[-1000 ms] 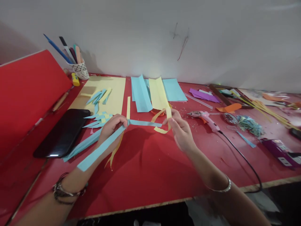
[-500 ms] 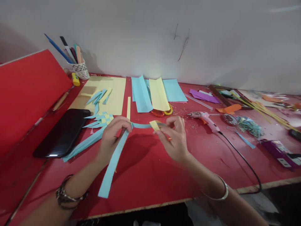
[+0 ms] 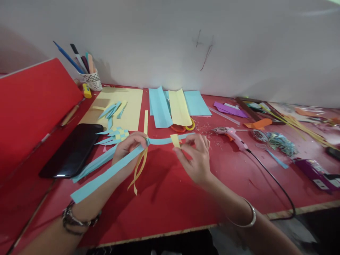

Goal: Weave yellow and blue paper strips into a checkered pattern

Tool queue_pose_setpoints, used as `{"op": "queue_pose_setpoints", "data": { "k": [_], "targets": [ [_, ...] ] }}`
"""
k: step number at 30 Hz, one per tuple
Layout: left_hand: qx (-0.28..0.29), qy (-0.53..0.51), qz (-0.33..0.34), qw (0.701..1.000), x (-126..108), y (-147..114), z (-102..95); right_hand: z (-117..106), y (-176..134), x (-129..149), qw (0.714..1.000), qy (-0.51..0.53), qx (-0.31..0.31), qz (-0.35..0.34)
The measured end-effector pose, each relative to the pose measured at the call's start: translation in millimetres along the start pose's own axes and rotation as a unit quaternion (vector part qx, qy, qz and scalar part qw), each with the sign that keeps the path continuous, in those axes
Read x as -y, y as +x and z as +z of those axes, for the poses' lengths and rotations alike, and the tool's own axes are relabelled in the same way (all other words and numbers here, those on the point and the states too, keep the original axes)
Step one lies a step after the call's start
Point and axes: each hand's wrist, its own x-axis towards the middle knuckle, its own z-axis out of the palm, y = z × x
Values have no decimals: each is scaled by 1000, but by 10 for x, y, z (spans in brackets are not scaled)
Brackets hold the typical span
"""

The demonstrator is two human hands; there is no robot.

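Observation:
Above the red table, my left hand (image 3: 129, 150) pinches crossed paper strips between thumb and fingers. A long blue paper strip (image 3: 108, 174) slants from its fingertips down over my left forearm. Thin yellow strips (image 3: 140, 166) hang below the pinch, and another yellow strip (image 3: 146, 122) points up behind it. From there a blue strip stretch (image 3: 160, 141) runs across to my right hand (image 3: 195, 156), whose thumb and fingers are closed on a short yellow paper end (image 3: 175, 140) lying over the blue strip. The exact crossing under the left fingertips is hidden.
At left lie a black phone (image 3: 71, 150), a woven paper piece (image 3: 119, 134) and blue strips (image 3: 98, 163). Folded sheets (image 3: 180, 106) rest over scissors (image 3: 190, 124) at the back. A pink glue gun (image 3: 233, 136) with a cord and a purple power strip (image 3: 317, 171) are at right.
The long blue strip has swung left from hanging down to lying over my left forearm. The thin yellow strips now show below my left hand. Both hands keep their pinch.

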Motion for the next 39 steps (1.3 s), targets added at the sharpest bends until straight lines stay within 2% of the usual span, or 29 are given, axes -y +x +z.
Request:
{"op": "queue_pose_setpoints", "data": {
  "k": [4, 8, 13, 16, 19, 23, 27, 31, 36, 39],
  "targets": [
    [-12, 0, 4, 1000, -38, 25, -25, 39, 10, -33, 988, 106, 17, 112],
    [-32, -12, 34, 999, -3, 47, -40, 67, 15, -99, 950, 225, 86, 200],
    [-13, -30, 37, 999, 10, 49, -48, 60, 55, -208, 929, 270, 132, 215],
    [-6, -38, 43, 998, -3, 46, -52, 55, 71, -244, 902, 326, 179, 219],
    [-12, -44, 53, 998, -5, 55, -50, 47, 67, -220, 886, 373, 188, 203],
    [-37, -40, 46, 997, 5, 53, -23, 30, 55, -127, 884, 389, 177, 190],
    [-59, -32, -13, 998, 6, 1, 31, 36, 51, -45, 888, 388, 174, 177],
    [-70, -43, -70, 994, -14, -47, 90, 59, 33, -6, 904, 345, 174, 183],
    [-69, -129, -137, 980, -56, -52, 129, 57, -4, 33, 938, 295, 126, 130],
    [-63, -139, -159, 976, -64, -58, 135, 50, -23, 49, 938, 308, 116, 109]
  ]
}}
